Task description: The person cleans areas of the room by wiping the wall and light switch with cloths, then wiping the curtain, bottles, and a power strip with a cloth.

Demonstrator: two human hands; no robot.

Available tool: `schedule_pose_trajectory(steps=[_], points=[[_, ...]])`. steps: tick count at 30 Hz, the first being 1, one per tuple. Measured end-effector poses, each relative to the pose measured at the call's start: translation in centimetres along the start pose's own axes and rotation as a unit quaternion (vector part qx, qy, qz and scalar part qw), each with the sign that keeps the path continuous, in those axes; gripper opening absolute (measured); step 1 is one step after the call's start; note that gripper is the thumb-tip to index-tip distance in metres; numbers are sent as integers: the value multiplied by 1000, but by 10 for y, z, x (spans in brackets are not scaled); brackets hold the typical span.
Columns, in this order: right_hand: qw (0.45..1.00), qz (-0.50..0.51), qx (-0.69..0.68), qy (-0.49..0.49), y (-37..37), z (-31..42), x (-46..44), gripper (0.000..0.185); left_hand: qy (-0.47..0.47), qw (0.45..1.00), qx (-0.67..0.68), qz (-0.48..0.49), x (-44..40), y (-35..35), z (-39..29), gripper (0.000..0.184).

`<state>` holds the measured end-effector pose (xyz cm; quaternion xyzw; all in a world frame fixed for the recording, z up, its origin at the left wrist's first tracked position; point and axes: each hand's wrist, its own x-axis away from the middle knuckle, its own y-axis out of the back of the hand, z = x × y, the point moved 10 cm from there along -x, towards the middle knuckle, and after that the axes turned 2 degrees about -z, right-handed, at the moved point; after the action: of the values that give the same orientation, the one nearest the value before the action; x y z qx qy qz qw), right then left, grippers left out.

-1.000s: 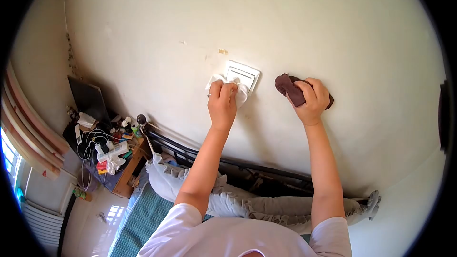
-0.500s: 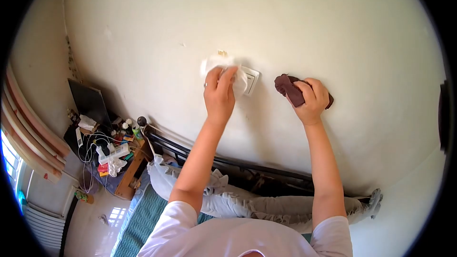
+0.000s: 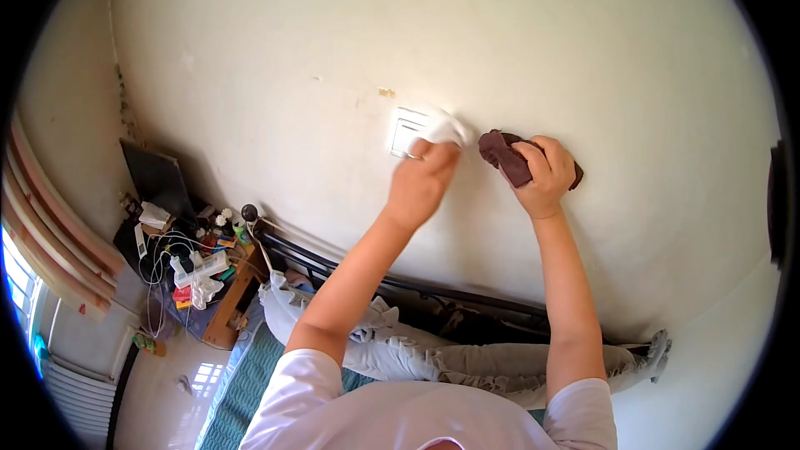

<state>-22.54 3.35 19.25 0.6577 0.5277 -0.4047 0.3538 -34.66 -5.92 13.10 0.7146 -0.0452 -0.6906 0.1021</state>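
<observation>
A white tissue (image 3: 446,130), smeared by motion, is pinched in my left hand (image 3: 423,179). It lies over the right part of a white wall switch (image 3: 404,129), whose left side shows. My right hand (image 3: 546,175) is wrapped round a bunched dark brown cloth (image 3: 510,157) and rests against the wall, to the right of the switch. A small yellowish patch (image 3: 386,92) marks the wall just above the switch.
Below the wall runs a black metal headboard (image 3: 317,262), with grey ruffled pillows (image 3: 492,362) and a green bedspread (image 3: 279,387) in front. At left, a cluttered desk (image 3: 225,321) bears a dark monitor (image 3: 158,179) and a white power strip (image 3: 204,268). Striped curtains (image 3: 62,233) hang at the far left.
My left hand has swept the tissue rightward across the switch, uncovering its left side and the yellowish patch. My right hand has stayed in place with the brown cloth.
</observation>
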Motion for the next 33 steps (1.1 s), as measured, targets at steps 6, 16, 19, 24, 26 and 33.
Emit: schedule_pose_trajectory(steps=[6,16,19,24,26,33], points=[[1000,-8,9,2,4,5,-4,17,-29,998,54,-32,41,-10,-22,20],[1000,9,-7,9,-1,3,0,15,232,962,111,-92,110,-13,27,29],[1000,2,1,12,-1,2,4,28,231,946,90,-207,78,16,28,25],[1000,22,-7,11,0,4,-3,15,220,963,-16,-156,79,-3,60,27],[1000,24,-14,5,1,4,0,15,321,918,-49,-227,126,14,101,19],[1000,20,4,4,-3,3,3,16,353,890,-29,-286,115,-13,76,18]])
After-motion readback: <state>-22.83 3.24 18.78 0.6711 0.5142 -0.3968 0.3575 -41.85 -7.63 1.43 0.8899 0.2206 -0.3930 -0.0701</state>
